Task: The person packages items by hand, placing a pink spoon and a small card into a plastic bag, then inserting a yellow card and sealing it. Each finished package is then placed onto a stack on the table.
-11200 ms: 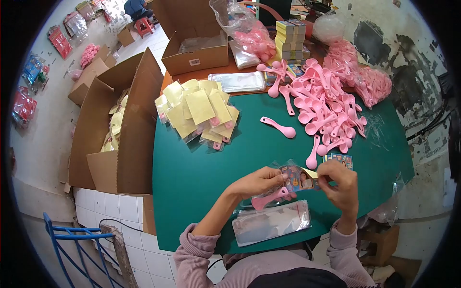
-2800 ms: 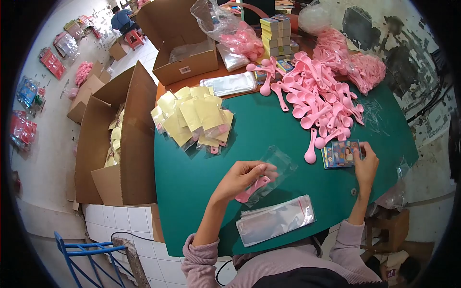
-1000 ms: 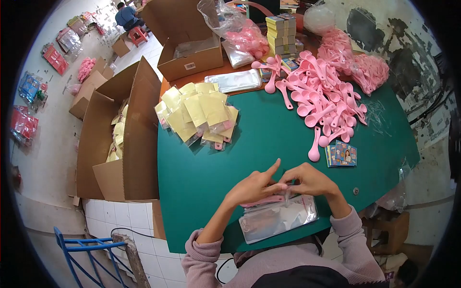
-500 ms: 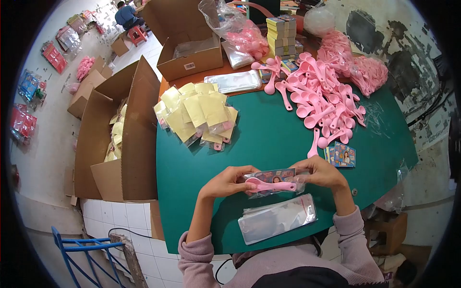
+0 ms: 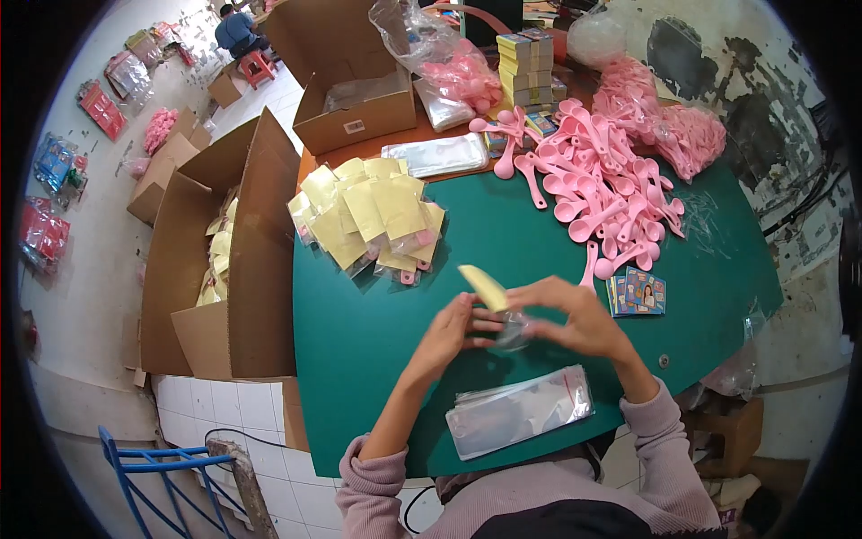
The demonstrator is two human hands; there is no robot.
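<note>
My right hand point(image 5: 575, 316) pinches a bagged spoon packet point(image 5: 486, 289), a clear plastic bag with a card whose plain yellow back is turned up and tilted. Some of the clear film hangs below my fingers, smeared by motion. Close on the other side of it, my left hand point(image 5: 456, 331) has its fingers stretched out and apart. A stack of clear plastic bags point(image 5: 519, 415) lies on the green table just in front of my body. Beyond my right hand rest several printed cards point(image 5: 639, 291) beside a large heap of pink spoons point(image 5: 603, 175).
Finished-looking packets with yellow backs point(image 5: 373, 211) are piled at the table's left. Further back stand a cardboard box point(image 5: 355, 126), more bags point(image 5: 435, 153) and stacked cards point(image 5: 525, 67). A tall open carton point(image 5: 260, 260) adjoins the left edge. A person point(image 5: 237, 31) sits far off.
The packet has flipped from its spoon side to its yellow back and tilted up. My left hand has let go of it and spread its fingers; my right hand has shifted left.
</note>
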